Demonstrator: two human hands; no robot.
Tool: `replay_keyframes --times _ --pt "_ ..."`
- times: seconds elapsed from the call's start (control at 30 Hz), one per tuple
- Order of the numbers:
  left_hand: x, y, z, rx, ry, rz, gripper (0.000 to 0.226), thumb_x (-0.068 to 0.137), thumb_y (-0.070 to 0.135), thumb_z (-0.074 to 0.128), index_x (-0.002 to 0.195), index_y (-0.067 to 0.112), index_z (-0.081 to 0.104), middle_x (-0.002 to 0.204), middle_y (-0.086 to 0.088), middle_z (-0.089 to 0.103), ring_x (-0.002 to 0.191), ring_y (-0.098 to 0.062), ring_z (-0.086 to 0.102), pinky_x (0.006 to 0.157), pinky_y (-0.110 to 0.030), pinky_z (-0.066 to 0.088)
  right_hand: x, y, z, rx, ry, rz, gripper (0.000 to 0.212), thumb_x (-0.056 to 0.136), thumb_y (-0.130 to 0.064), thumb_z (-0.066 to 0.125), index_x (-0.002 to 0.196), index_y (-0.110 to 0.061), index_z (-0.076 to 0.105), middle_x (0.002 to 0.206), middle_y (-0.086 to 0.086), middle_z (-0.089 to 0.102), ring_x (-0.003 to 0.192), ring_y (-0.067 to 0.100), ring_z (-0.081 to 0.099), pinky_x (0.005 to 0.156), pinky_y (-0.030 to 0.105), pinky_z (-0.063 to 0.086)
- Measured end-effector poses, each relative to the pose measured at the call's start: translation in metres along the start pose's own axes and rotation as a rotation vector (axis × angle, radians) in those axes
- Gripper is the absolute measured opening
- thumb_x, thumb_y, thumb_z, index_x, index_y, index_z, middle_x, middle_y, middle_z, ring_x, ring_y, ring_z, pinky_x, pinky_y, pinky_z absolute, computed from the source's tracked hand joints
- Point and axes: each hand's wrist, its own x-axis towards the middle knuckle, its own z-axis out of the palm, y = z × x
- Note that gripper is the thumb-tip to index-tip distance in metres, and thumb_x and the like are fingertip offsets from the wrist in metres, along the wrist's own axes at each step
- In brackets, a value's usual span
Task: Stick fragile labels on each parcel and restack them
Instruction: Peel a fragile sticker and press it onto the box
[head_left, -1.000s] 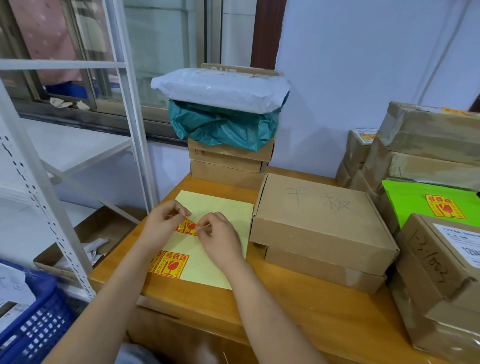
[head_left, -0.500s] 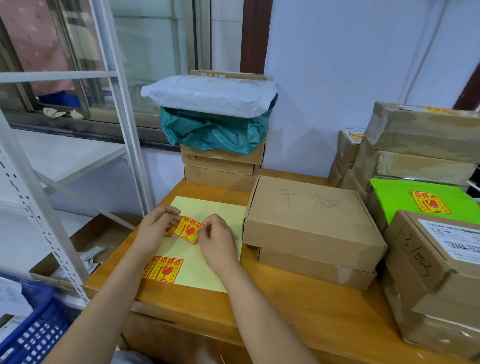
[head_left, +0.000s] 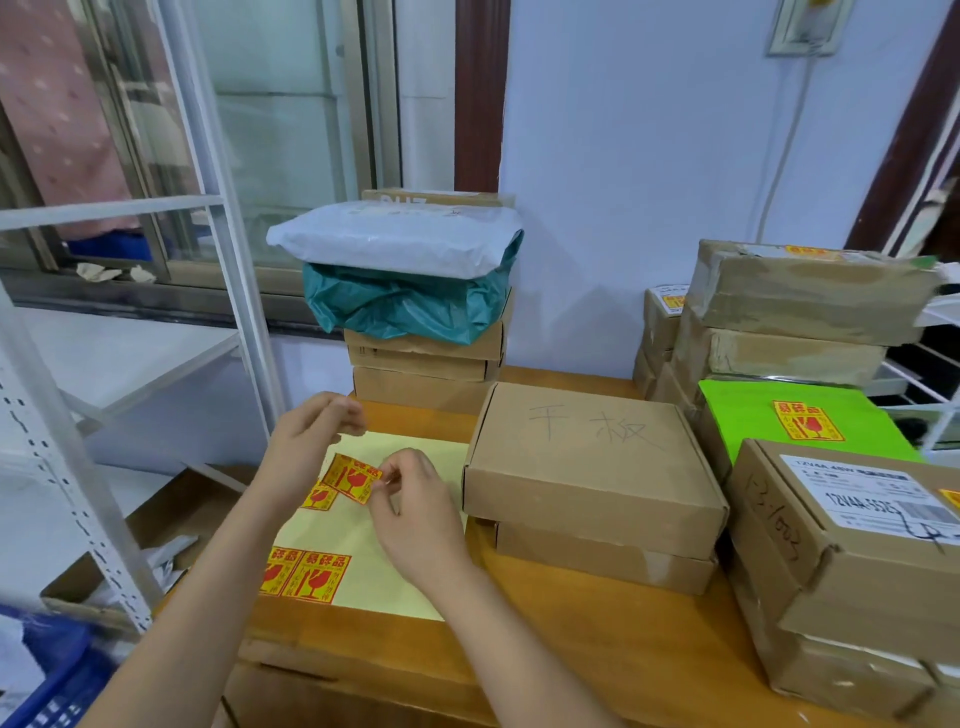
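My right hand (head_left: 415, 512) pinches a red and yellow fragile label (head_left: 350, 478) by its right edge, lifted off the pale yellow backing sheet (head_left: 395, 561) on the wooden table. My left hand (head_left: 306, 441) hovers just above and left of the label, fingers loosely curled, holding nothing. More labels (head_left: 306, 574) remain stuck on the sheet's near left corner. A brown cardboard box with handwritten characters (head_left: 592, 457) lies right of the sheet on top of a flatter box (head_left: 602, 558); no label shows on it.
A stack of boxes topped by a teal bag and a white mailer (head_left: 400, 244) stands at the back. Labelled parcels, among them a green one (head_left: 789, 421), pile up at the right. A white metal shelf frame (head_left: 62, 467) and a blue crate (head_left: 57, 691) stand left.
The label has come fully off the sheet and my right hand alone holds it. My left hand let go and rose up and away. The camera tilted upward.
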Motion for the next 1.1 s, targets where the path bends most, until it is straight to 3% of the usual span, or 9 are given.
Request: replay_keyframes --times 0.1,0.2,0.33,0.47,0.53,0.63,0.77,0.87,1.1 --pt "-0.002 0.024 0.007 -0.286 -0.040 -0.072 0.038 0.102 0.026 0.033 0.095 0.006 0.064 0.086 -0.006 0.073 0.083 -0.021 0.068 0.077 -0.030 0.049 -0.004 -0.014 -0.024 -0.005 0.066 -0.056 0.003 0.095 -0.022 0.048 0.095 -0.019 0.046 0.099 -0.004 0.052 0.089 0.014 0.051 0.074 0.035 0.045" --pt "-0.007 0.050 0.024 -0.383 -0.135 -0.101 0.042 0.102 0.027 0.027 0.093 0.004 0.061 0.078 -0.005 0.073 0.073 -0.019 0.067 0.070 -0.028 0.052 -0.004 -0.024 -0.061 0.021 0.121 -0.065 0.005 0.094 -0.020 0.048 0.090 -0.020 0.048 0.094 -0.006 0.054 0.085 0.012 0.052 0.070 0.030 0.045" --pt "-0.009 0.083 0.059 -0.290 -0.202 -0.083 0.041 0.102 0.032 0.032 0.088 0.012 0.064 0.079 -0.001 0.072 0.080 -0.019 0.066 0.077 -0.032 0.052 0.008 -0.025 -0.126 0.045 0.201 0.036 0.018 0.096 -0.018 0.047 0.079 -0.025 0.051 0.091 -0.005 0.058 0.082 0.008 0.052 0.064 0.015 0.038" --pt "0.005 0.111 0.107 -0.243 -0.235 -0.086 0.037 0.102 0.034 0.037 0.089 0.011 0.064 0.082 0.000 0.070 0.076 -0.014 0.064 0.074 -0.028 0.049 0.027 -0.001 -0.180 -0.019 0.311 0.181 0.023 0.094 -0.013 0.048 0.079 0.000 0.060 0.087 0.017 0.063 0.081 0.028 0.055 0.063 0.030 0.033" --pt "0.015 0.120 0.133 -0.254 -0.264 -0.124 0.034 0.101 0.033 0.039 0.086 0.012 0.061 0.078 -0.001 0.066 0.071 -0.016 0.061 0.069 -0.028 0.046 0.033 0.016 -0.196 -0.048 0.308 0.251 0.024 0.093 -0.010 0.047 0.079 0.006 0.057 0.085 0.021 0.061 0.078 0.029 0.051 0.062 0.032 0.026" --pt "0.026 0.121 0.166 -0.237 -0.320 -0.201 0.031 0.101 0.031 0.040 0.081 0.014 0.057 0.075 -0.002 0.061 0.066 -0.015 0.058 0.063 -0.027 0.045 0.038 0.039 -0.205 -0.095 0.266 0.330 0.023 0.094 -0.010 0.047 0.071 -0.008 0.051 0.080 0.008 0.055 0.079 0.021 0.047 0.059 0.031 0.028" --pt "0.021 0.089 0.180 -0.180 -0.336 -0.238 0.030 0.100 0.032 0.045 0.081 0.012 0.058 0.077 -0.006 0.061 0.066 -0.016 0.058 0.058 -0.023 0.048 0.031 0.073 -0.196 0.004 0.223 0.351 0.022 0.094 -0.009 0.048 0.074 -0.015 0.055 0.077 -0.001 0.055 0.081 0.016 0.049 0.060 0.015 0.032" --pt "0.015 0.077 0.180 -0.076 -0.313 -0.129 0.029 0.099 0.032 0.047 0.082 0.013 0.062 0.079 -0.006 0.063 0.069 -0.015 0.059 0.061 -0.022 0.049 0.029 0.083 -0.190 0.045 0.233 0.324 0.029 0.096 -0.010 0.046 0.069 -0.021 0.050 0.074 -0.006 0.053 0.081 0.016 0.049 0.071 0.030 0.035" --pt "0.009 0.077 0.176 -0.109 -0.376 -0.049 0.024 0.097 0.023 0.051 0.077 0.015 0.062 0.078 -0.002 0.063 0.074 -0.012 0.058 0.067 -0.023 0.049 0.029 0.087 -0.189 -0.069 0.223 0.319 0.032 0.099 -0.016 0.043 0.068 -0.025 0.042 0.085 0.003 0.055 0.087 0.023 0.052 0.078 0.037 0.040"
